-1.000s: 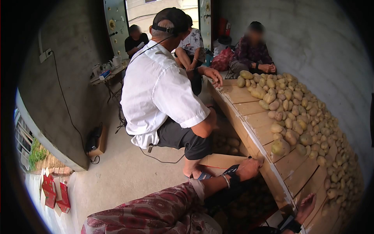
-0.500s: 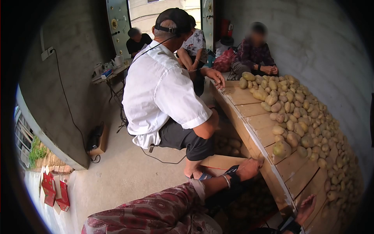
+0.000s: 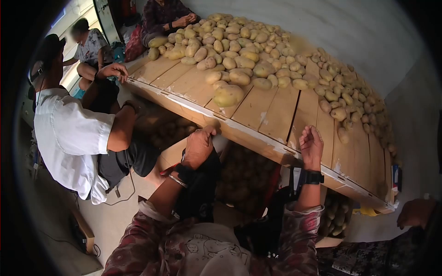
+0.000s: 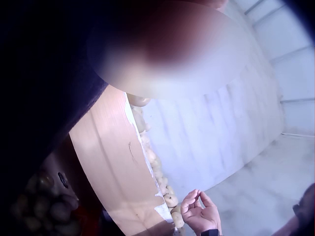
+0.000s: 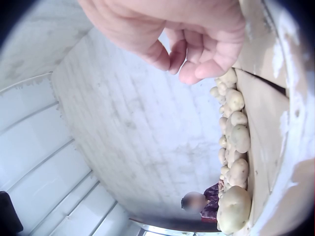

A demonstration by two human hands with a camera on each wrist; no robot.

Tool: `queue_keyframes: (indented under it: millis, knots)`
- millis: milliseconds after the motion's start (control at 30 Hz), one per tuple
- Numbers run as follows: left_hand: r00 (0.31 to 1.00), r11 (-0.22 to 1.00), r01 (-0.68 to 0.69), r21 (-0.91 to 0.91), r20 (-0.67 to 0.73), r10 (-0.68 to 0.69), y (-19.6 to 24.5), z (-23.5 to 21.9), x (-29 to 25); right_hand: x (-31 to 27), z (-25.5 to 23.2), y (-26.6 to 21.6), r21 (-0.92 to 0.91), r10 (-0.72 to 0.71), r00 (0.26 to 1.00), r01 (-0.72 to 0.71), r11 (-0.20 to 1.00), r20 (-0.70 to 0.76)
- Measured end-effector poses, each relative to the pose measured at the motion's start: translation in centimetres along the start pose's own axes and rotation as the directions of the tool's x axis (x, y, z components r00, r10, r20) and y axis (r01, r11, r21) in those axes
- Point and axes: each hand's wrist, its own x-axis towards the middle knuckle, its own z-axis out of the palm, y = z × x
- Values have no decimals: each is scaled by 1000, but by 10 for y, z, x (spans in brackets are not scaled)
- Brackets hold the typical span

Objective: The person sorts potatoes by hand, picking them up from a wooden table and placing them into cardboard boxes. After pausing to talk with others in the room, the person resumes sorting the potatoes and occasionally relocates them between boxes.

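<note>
My left hand (image 3: 199,146) is beside the front edge of a plank table (image 3: 258,142), its fingers loosely curled, and no object shows in it. In the left wrist view a dark, blurred area covers much of the upper part. Palm up at the table's front edge, my right hand (image 3: 311,143) has relaxed, bent fingers. The right wrist view shows its fingertips (image 5: 204,70) with nothing between them. Beyond both hands lies a wide heap of potatoes (image 3: 262,69). One large potato (image 3: 228,95) sits nearest the edge on the left.
Under the table are more potatoes (image 3: 246,175) in dark shadow. A person in a white shirt (image 3: 69,133) crouches at the left, one hand on the table corner. Other people sit by the doorway and behind the heap. At the far right another person's hand (image 3: 416,213) shows near the table end.
The head view has swung right and down, so the table and heap now fill the middle. Both hands stay near the table edge, the right one with its palm turned up.
</note>
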Motion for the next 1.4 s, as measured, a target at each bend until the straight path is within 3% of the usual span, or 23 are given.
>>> queue_keyframes:
  millis: [100,367,500,567,600,667,700,767,833,900,967,1000,1033,1100,1133,1167,1233,1300,1367,1400]
  knots:
    - [998,998,33,-51,57,-30,-1,9,0,-3,2,-4,-31,-2,999,1,1000,-53]
    - [996,986,92,-141,34,-88,-6,3,9,-4,6,3,-12,-6,1000,6,1000,-23]
    - [992,973,127,-194,50,-119,-13,13,9,-16,29,-5,-201,103,990,-83,976,93]
    - [950,751,303,-586,120,-290,-18,16,18,-15,66,-25,-435,153,970,-57,899,188]
    - [970,672,230,-704,108,-218,-16,25,24,-6,77,-31,-443,144,975,-55,895,170]
    - [993,683,114,-722,68,-94,22,27,44,35,103,-47,-725,106,951,146,673,290]
    - [999,659,39,-751,36,-18,32,33,54,58,114,-52,-734,101,952,151,663,288]
    - [999,642,-11,-767,25,47,48,47,78,104,130,-57,-892,208,934,183,414,289]
    - [992,614,-68,-786,10,123,56,61,99,151,134,-49,-964,201,943,251,90,265]
    - [986,464,51,-884,118,116,50,71,113,203,123,-29,-963,209,941,251,93,266]
    - [979,478,62,-876,147,142,40,79,116,244,115,-13,-959,218,944,271,-81,248]
    - [976,468,147,-871,205,75,36,77,115,256,113,-5,-951,247,919,307,41,307]
    - [965,456,229,-860,262,10,30,78,114,273,112,6,-951,250,918,306,49,308]
    - [970,477,209,-854,244,12,27,86,114,319,97,27,-965,111,985,157,-209,136]
    - [966,505,205,-838,256,32,31,81,118,343,89,32,-899,271,947,265,-349,174]
    - [963,537,198,-820,266,51,32,78,122,349,96,45,-901,277,944,270,-340,178]
    - [968,583,137,-801,234,93,31,82,127,362,96,72,-962,99,995,38,-271,11]
    - [963,618,160,-770,259,74,29,85,130,410,71,91,-954,133,991,27,-300,-14]
    - [958,646,138,-751,266,105,27,84,133,482,11,117,-690,202,934,353,-632,293]
    - [954,665,111,-738,267,137,29,84,133,514,-16,123,-790,172,965,263,-554,200]
